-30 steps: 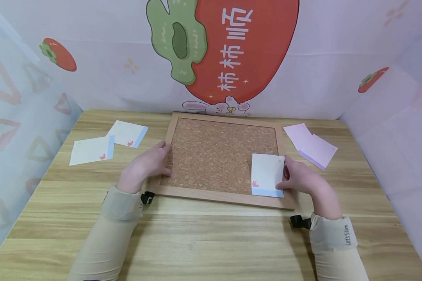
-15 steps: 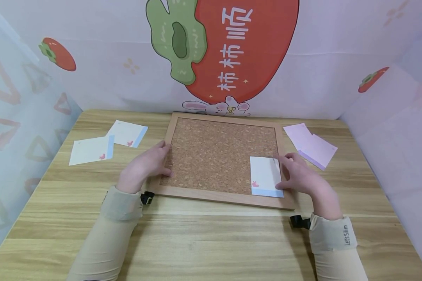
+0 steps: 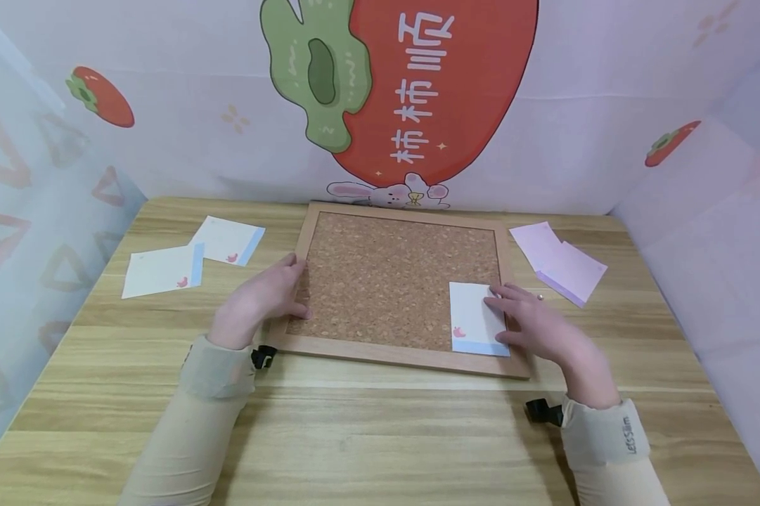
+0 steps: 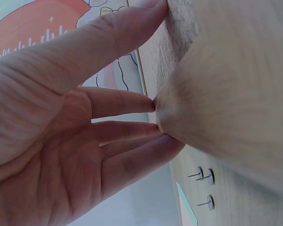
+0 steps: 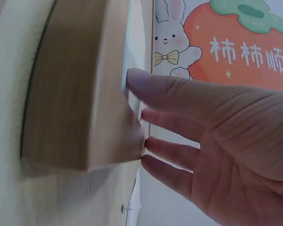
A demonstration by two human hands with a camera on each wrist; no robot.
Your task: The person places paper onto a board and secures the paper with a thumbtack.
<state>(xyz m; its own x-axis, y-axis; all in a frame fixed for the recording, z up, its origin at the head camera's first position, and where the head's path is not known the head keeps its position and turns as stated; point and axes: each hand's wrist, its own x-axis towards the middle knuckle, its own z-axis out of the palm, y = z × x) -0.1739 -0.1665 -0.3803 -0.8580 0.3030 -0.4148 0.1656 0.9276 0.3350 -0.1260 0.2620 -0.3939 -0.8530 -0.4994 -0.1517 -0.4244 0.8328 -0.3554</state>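
Observation:
A wood-framed corkboard (image 3: 386, 281) lies on the table in the head view. My left hand (image 3: 259, 299) holds its left side, thumb over the frame and cork, fingers against the outer edge. On the board's lower right corner lies a white note card (image 3: 471, 316) with a blue strip and a small pink print. My right hand (image 3: 544, 327) rests at the card's right side, with fingertips and thumb spread on the card and not pinching it. In the right wrist view the thumb (image 5: 155, 87) touches the card's edge, and the other fingertips are at the frame.
Two white note cards (image 3: 164, 270) overlap left of the board, and two pink ones (image 3: 569, 267) lie right of it. Several metal pushpins (image 4: 210, 176) are on the table near the left hand. Another pushpin (image 5: 124, 208) shows beyond the board's right side. A printed curtain (image 3: 582, 140) hangs behind.
The right hand's fingers have let go of the card's upper right edge and straightened onto its face. The card now lies flatter on the board. The left hand stays put.

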